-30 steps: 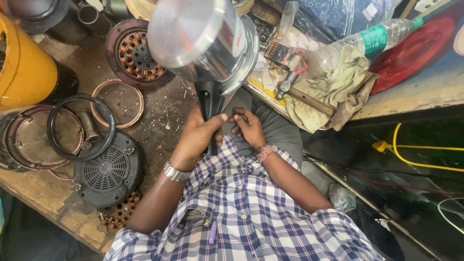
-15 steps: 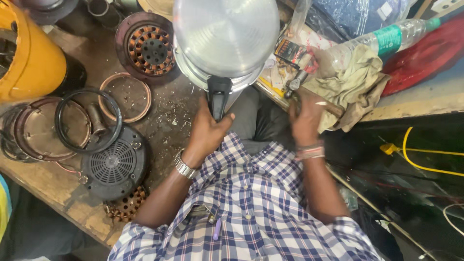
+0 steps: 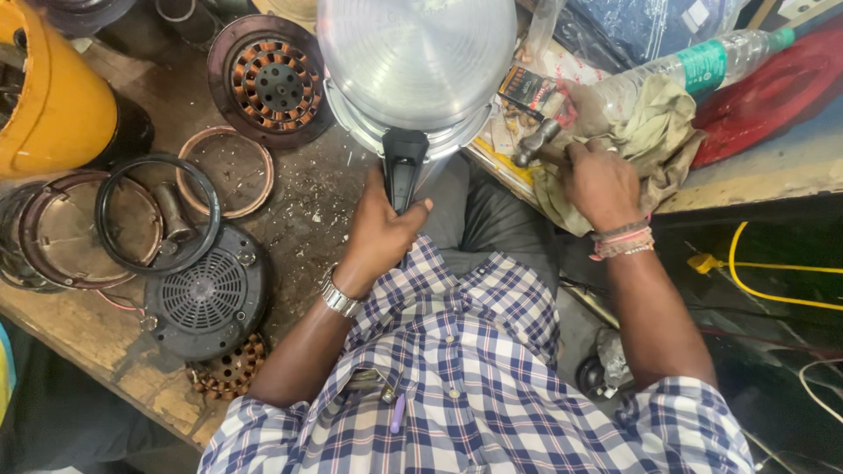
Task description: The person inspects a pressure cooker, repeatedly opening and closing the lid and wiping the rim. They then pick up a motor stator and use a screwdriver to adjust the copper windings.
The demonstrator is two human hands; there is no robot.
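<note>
A shiny steel pressure cooker (image 3: 417, 61) is held bottom-up in front of me. My left hand (image 3: 382, 230), with a metal watch at the wrist, grips its black handle (image 3: 404, 167). My right hand (image 3: 597, 180), with thread bands at the wrist, is closed around the handle of a hammer (image 3: 536, 142) lying over a beige rag (image 3: 654, 132) on the right bench. The hammer's metal head points left, toward the cooker.
On the wooden bench (image 3: 97, 338) at left lie a fan motor stator with copper windings (image 3: 270, 81), a black grille cover (image 3: 206, 294), a black rubber ring (image 3: 158, 215), metal rings and a yellow container (image 3: 48, 96). A plastic bottle (image 3: 694, 70) and a red disc (image 3: 773, 92) lie right.
My right hand left the cooker handle, reached right to the rag and took hold of the hammer. The cooker has turned so its flat bottom faces me.
</note>
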